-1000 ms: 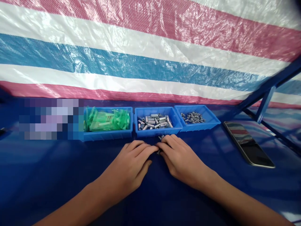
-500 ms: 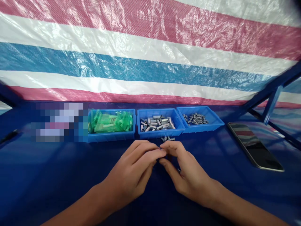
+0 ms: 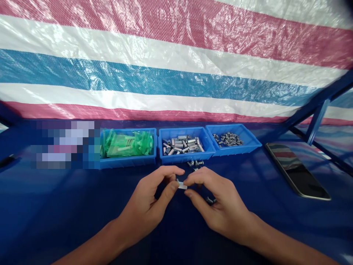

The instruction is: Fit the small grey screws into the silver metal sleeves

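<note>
A short silver metal standoff (image 3: 182, 186) lies level between the fingertips of my two hands, above the blue table. My left hand (image 3: 154, 200) pinches its left end between thumb and curled fingers, with the index finger raised over it. The thumb and index fingertip of my right hand (image 3: 217, 202) close on its right end. Whether a screw sits at the end in my left fingers is hidden. Several small screws (image 3: 196, 163) lie just beyond my right hand, and more metal pieces (image 3: 211, 201) show beside my right palm, partly covered.
Three blue bins stand in a row: one with green plastic packets (image 3: 127, 145), one with several standoffs (image 3: 183, 144), one with several screws (image 3: 228, 139). A phone (image 3: 298, 171) lies at the right. Behind hangs a striped plastic sheet (image 3: 176, 81); blue frame bars (image 3: 317, 121) rise at right.
My left hand has turned and its fingers have lifted, so the standoff, hidden before, now shows. My right hand has stayed nearly in place. The view has shifted slightly.
</note>
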